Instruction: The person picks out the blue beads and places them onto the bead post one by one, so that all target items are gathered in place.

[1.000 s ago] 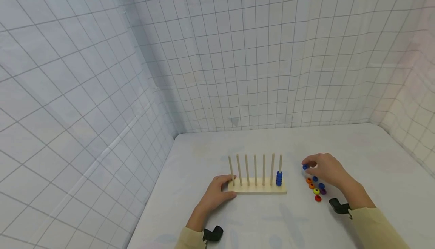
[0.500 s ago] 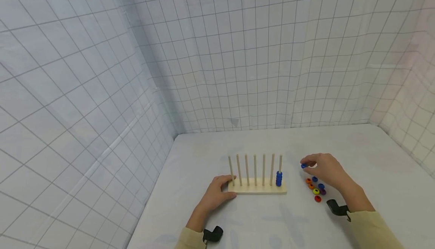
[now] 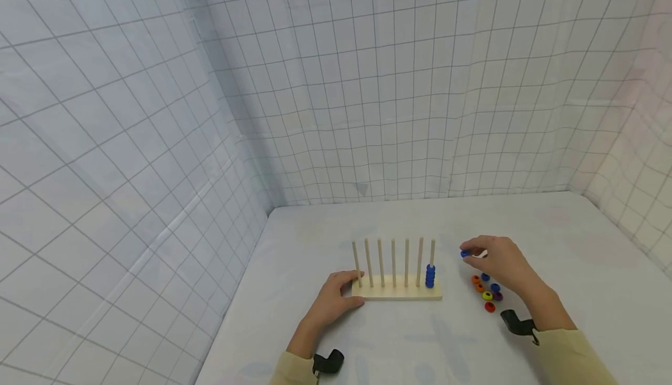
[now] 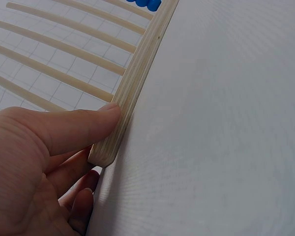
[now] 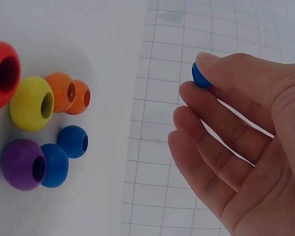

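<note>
Left hand (image 3: pixel 333 302) nearest, thumb (image 4: pixel 83 125) pressed flat on front edge of wooden peg rack (image 3: pixel 397 290), other fingers tucked at its left end. Right hand (image 3: pixel 505 265) raised off table (image 3: pixel 577 268), thumb and forefinger pinching blue bead (image 5: pixel 200 76), remaining fingers loosely curled. Below it, loose beads on table: red (image 5: pixel 3 74), yellow (image 5: pixel 32 103), two orange (image 5: pixel 69 93), purple (image 5: pixel 22 164), two blue (image 5: pixel 64 150), bunched together. Further in, blue bead stack (image 3: pixel 430 276) on rightmost peg, other five pegs bare. Gridded wall (image 3: pixel 367 81) behind.

Bright, even light; soft shadows, sharp.
</note>
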`<state>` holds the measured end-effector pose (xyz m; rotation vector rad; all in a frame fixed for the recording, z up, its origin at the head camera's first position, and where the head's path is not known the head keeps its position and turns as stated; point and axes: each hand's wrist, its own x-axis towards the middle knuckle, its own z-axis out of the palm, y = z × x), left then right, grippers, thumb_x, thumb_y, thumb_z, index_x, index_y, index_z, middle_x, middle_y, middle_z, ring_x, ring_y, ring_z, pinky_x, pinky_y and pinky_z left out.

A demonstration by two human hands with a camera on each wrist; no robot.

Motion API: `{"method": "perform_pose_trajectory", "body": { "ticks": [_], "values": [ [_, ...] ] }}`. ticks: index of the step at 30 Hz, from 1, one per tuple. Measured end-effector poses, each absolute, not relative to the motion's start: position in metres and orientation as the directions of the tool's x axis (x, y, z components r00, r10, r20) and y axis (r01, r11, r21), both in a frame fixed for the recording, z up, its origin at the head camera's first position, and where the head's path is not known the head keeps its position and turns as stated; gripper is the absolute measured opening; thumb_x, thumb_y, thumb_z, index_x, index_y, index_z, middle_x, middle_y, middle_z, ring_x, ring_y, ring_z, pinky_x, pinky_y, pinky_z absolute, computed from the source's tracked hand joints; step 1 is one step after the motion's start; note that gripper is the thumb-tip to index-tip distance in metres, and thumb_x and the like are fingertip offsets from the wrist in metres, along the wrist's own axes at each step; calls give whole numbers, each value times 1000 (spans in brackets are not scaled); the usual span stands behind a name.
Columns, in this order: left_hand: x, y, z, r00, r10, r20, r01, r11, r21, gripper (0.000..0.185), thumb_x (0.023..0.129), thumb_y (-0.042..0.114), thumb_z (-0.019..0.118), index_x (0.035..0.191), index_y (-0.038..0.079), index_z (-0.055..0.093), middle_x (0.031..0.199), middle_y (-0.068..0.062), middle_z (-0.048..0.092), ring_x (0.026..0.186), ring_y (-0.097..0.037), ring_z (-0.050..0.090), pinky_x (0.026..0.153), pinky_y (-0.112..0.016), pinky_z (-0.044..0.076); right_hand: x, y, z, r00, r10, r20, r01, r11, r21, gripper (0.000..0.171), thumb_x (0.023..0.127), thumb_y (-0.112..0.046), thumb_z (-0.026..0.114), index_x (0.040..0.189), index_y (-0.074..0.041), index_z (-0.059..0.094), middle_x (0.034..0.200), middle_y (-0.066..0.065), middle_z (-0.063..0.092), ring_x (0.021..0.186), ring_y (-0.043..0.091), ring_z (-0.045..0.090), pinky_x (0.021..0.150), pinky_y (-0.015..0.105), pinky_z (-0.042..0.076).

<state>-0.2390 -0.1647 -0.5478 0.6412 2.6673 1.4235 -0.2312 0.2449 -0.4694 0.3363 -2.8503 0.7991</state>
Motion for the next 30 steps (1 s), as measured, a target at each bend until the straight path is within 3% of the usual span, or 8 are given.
{"method": "perform_pose_trajectory", "body": {
  "ticks": [30],
  "values": [
    [-241, -164, -549, -917, 376, 130, 318, 494, 809, 54, 84, 26, 82, 135, 17, 65, 136, -2, 59, 131, -27, 45, 109, -52, 37, -217, 229, -454, -930, -140, 340, -304, 813, -497, 26, 89, -21, 79, 113, -10, 75, 93, -1, 71, 86, 22, 67, 72, 41, 59]
  ]
}}
